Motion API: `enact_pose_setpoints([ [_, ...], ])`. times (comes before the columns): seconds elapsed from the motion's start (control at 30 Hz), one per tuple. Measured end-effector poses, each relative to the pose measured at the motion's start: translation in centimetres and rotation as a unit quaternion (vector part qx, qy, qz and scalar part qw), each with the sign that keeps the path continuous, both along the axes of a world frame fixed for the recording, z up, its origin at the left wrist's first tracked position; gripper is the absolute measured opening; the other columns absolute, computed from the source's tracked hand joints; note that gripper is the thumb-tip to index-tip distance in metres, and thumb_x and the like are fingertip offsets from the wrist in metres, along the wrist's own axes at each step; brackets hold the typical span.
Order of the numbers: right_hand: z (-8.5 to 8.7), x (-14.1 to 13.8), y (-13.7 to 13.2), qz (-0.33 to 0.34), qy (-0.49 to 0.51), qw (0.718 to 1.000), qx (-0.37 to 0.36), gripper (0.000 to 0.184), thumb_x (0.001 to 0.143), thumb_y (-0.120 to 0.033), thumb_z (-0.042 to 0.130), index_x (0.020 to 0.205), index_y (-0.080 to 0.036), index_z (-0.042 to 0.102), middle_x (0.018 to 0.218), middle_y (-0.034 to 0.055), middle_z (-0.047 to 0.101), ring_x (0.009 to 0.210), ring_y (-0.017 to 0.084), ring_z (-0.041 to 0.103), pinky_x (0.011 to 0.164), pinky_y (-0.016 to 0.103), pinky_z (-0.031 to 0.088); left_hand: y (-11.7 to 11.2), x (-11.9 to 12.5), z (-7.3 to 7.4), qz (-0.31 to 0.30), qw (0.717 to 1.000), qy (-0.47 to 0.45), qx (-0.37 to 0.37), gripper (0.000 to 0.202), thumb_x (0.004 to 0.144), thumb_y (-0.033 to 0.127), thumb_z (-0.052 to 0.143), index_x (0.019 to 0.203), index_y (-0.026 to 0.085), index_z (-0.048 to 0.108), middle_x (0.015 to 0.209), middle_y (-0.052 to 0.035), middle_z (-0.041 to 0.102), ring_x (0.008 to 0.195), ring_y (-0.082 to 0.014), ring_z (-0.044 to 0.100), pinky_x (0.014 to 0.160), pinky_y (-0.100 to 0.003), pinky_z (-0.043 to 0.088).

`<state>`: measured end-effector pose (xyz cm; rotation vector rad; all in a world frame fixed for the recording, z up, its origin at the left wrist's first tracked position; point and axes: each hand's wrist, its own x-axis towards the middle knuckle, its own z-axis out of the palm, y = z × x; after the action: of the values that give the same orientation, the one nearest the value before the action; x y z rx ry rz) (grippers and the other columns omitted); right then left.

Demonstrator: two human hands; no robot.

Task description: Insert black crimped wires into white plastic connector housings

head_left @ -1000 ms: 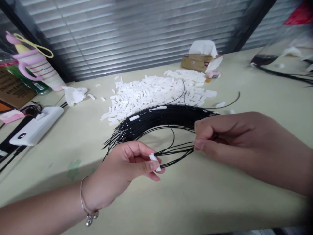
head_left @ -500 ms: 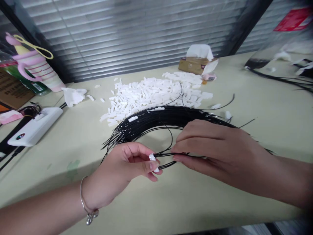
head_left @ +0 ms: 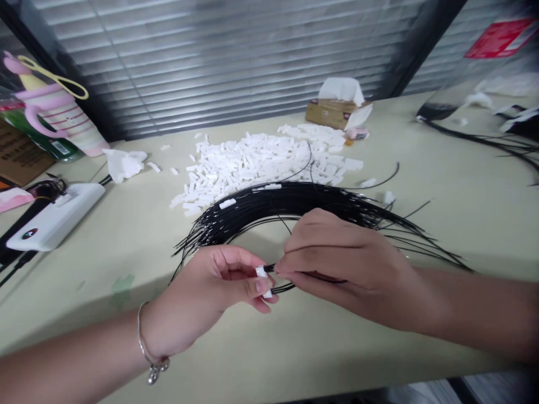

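The left hand (head_left: 202, 286) pinches a small white plastic connector (head_left: 263, 279); the right hand (head_left: 345, 269) grips thin black wires (head_left: 295, 201) just beside it.

We look out from the person's head, forward and down across a pale tabletop (head_left: 337, 348), with the view rolled so that the far table edge climbs toward 2 o'clock. We are close to the work: the left hand (head_left: 206, 286) enters from 8 o'clock, the right hand (head_left: 349, 269) from 4 o'clock, and the black wire bundle (head_left: 295, 199) sits at centre. Slatted window blinds (head_left: 210, 62) fill the top, from 10 to 2 o'clock.
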<state>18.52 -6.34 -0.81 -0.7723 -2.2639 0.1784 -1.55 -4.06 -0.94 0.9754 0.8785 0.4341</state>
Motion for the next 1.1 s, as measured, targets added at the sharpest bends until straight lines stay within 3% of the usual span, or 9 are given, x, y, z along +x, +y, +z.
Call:
enact_pose_setpoints([
  [0.2, -1.1, -0.6, 0.2, 0.0, 0.016, 1.0, -0.011, 0.016, 0.089, -0.018, 0.051, 0.076, -0.018, 0.06, 0.069, 0.0017, 0.063, 0.066, 0.013, 0.053, 0.064, 0.03, 0.038, 0.1, 0.1, 0.1, -0.011, 1.0, 0.013, 0.006, 0.01, 0.07, 0.021, 0.075, 0.074, 0.014, 0.068, 0.07, -0.0003, 0.068, 0.062, -0.0102, 0.063, 0.064, -0.022, 0.05],
  [0.3, -0.9, -0.5, 0.5, -0.002, 0.0, 1.0, -0.007, 0.017, 0.089, -0.018, 0.05, 0.075, -0.017, 0.059, 0.069, 0.0013, 0.063, 0.067, 0.013, 0.051, 0.067, 0.03, 0.037, 0.2, 0.2, 0.1, -0.019, 1.0, 0.018, 0.011, 0.01, 0.07, 0.022, 0.075, 0.074, 0.014, 0.069, 0.07, -0.0001, 0.068, 0.064, -0.0106, 0.063, 0.064, -0.022, 0.05],
  [0.4, 0.9, 0.7, 0.9, 0.026, -0.058, 0.997, -0.036, 0.011, 0.087, -0.028, 0.056, 0.084, -0.018, 0.06, 0.079, 0.0025, 0.064, 0.083, 0.016, 0.053, 0.077, 0.032, 0.039, 0.1, 0.1, 0.2, -0.011, 1.0, 0.022, 0.012, 0.012, 0.07, 0.024, 0.075, 0.074, 0.015, 0.069, 0.071, 0.0006, 0.068, 0.065, -0.0101, 0.063, 0.067, -0.022, 0.049],
  [0.5, 3.8, 3.2, 1.1, 0.048, -0.062, 0.993, -0.093, 0.024, 0.084, -0.039, 0.057, 0.1, -0.02, 0.057, 0.102, 0.007, 0.063, 0.099, 0.017, 0.055, 0.083, 0.03, 0.043, 0.1, 0.1, 0.2, 0.023, 0.999, 0.016, -0.015, 0.015, 0.067, 0.025, 0.078, 0.076, 0.017, 0.067, 0.071, 0.0023, 0.067, 0.066, -0.01, 0.063, 0.067, -0.022, 0.048],
  [0.63, 6.2, 6.9, 1.8, -0.094, -0.039, 0.991, -0.084, 0.016, 0.09, -0.03, 0.048, 0.093, -0.02, 0.059, 0.085, 0.0036, 0.065, 0.079, 0.012, 0.06, 0.068, 0.024, 0.045, 0.1, 0.1, 0.3, 0.039, 0.999, 0.011, -0.03, 0.018, 0.066, 0.024, 0.078, 0.078, 0.018, 0.067, 0.072, 0.002, 0.068, 0.067, -0.0107, 0.063, 0.065, -0.022, 0.048],
  [0.7, 6.0, 8.2, 2.7, -0.157, -0.091, 0.982, -0.061, 0.015, 0.087, -0.029, 0.05, 0.09, -0.02, 0.062, 0.081, 0.0034, 0.066, 0.072, 0.013, 0.06, 0.063, 0.026, 0.044, 0.1, 0.2, 0.3, 0.029, 0.999, 0.02, -0.021, 0.018, 0.066, 0.024, 0.079, 0.078, 0.017, 0.067, 0.071, 0.0011, 0.068, 0.064, -0.0104, 0.062, 0.064, -0.022, 0.048],
  [0.77, 5.0, 9.1, 3.9, -0.167, -0.152, 0.973, -0.045, 0.016, 0.087, -0.027, 0.049, 0.092, -0.021, 0.063, 0.084, 0.0048, 0.067, 0.074, 0.015, 0.06, 0.066, 0.029, 0.045, 0.1, 0.2, 0.3, 0.021, 0.999, 0.024, -0.011, 0.02, 0.065, 0.025, 0.079, 0.077, 0.015, 0.067, 0.071, 0.0003, 0.067, 0.064, -0.0106, 0.062, 0.064, -0.023, 0.048],
  [0.97, 1.7, 9.5, 7.0, -0.072, -0.235, 0.968, -0.052, 0.029, 0.089, -0.018, 0.04, 0.103, -0.02, 0.064, 0.109, 0.0066, 0.065, 0.102, 0.017, 0.056, 0.089, 0.033, 0.043, 0.1, 0.3, 0.5, 0.028, 0.999, 0.025, -0.012, 0.024, 0.061, 0.025, 0.081, 0.076, 0.014, 0.066, 0.068, 0.0, 0.067, 0.065, -0.0122, 0.062, 0.062, -0.024, 0.048],
  [1.1, 2.1, 10.1, 7.8, -0.025, -0.272, 0.961, -0.048, 0.024, 0.089, -0.024, 0.044, 0.088, -0.023, 0.069, 0.092, 0.0017, 0.07, 0.091, 0.016, 0.057, 0.088, 0.032, 0.041, 0.1, 0.3, 0.8, 0.025, 0.999, 0.008, -0.022, 0.024, 0.061, 0.025, 0.08, 0.075, 0.013, 0.065, 0.067, 0.0016, 0.064, 0.064, -0.0115, 0.061, 0.063, -0.024, 0.048],
])
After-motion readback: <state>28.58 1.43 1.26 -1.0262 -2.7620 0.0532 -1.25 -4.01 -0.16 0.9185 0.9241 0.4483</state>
